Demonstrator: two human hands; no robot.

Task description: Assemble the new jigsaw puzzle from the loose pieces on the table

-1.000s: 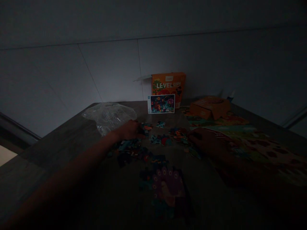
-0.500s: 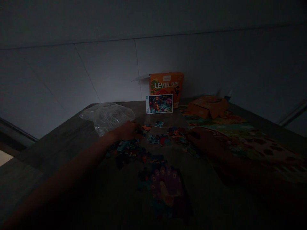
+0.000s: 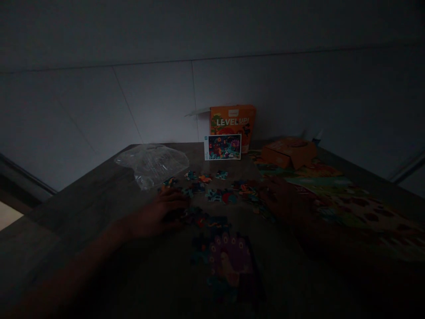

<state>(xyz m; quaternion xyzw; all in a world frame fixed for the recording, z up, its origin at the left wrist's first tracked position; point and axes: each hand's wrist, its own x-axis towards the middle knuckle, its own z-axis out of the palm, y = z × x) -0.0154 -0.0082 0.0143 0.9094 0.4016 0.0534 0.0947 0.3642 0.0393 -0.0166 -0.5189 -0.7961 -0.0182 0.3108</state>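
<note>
The scene is very dark. My left hand (image 3: 168, 206) lies low over loose jigsaw pieces (image 3: 199, 187) on the left, its fingers stretched out and slightly bent, covering some of them. On the right, my right hand (image 3: 279, 195) rests beside another small heap of puzzle pieces (image 3: 245, 188); shadow hides how its fingers are set. Closer to me is a joined puzzle section (image 3: 230, 261) showing a purple peacock with its fanned tail. More dark pieces (image 3: 215, 221) lie just beyond that section.
A picture card (image 3: 223, 147) leans against an orange "LEVEL UP!" box (image 3: 234, 115) near the wall. Crumpled clear plastic (image 3: 152, 164) lies at the back left. At the right are an orange cardboard piece (image 3: 288, 153) and a large colourful puzzle picture (image 3: 365, 204).
My left hand has drawn back toward me and to the left, uncovering pieces near the plastic. My right hand stays at the right-hand heap. The view has shifted slightly.
</note>
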